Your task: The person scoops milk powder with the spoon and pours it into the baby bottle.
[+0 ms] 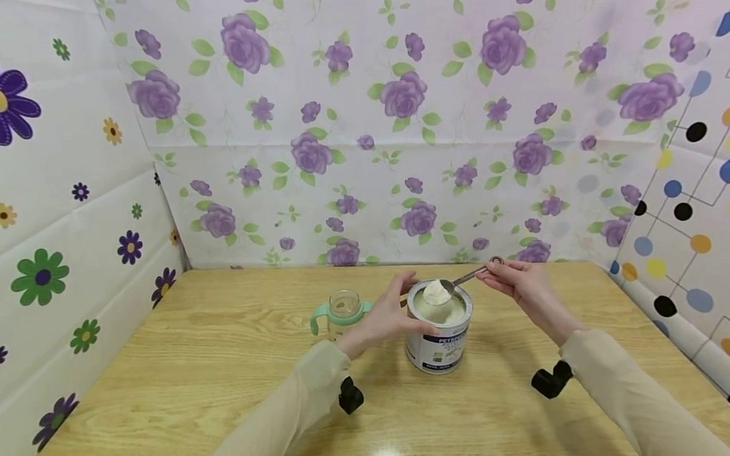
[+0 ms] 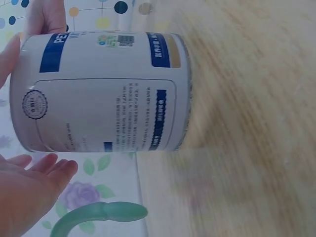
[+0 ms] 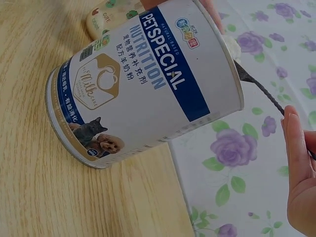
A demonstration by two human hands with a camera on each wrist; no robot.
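Note:
A white and blue milk powder can [image 1: 435, 356] stands upright on the table, its top off and pale powder [image 1: 433, 315] inside. My left hand [image 1: 390, 316] curves round its left side, thumb against the front near the rim, fingers towards the back. Pinched by the handle end in my right hand [image 1: 526, 285] is a metal spoon [image 1: 473, 273]. Its bowl carries a heap of powder [image 1: 436, 293] over the can's opening. In the right wrist view the spoon [image 3: 264, 89] slants past the rim of the can [image 3: 128, 98]; the can's wall hides most of its bowl.
Left of the can, partly behind my left forearm, stands a clear baby bottle [image 1: 344, 304] with green handles and no cap. The wood-grain table [image 1: 209, 357] ends at a flowered cloth [image 1: 319, 150]; patterned side cloths flank it.

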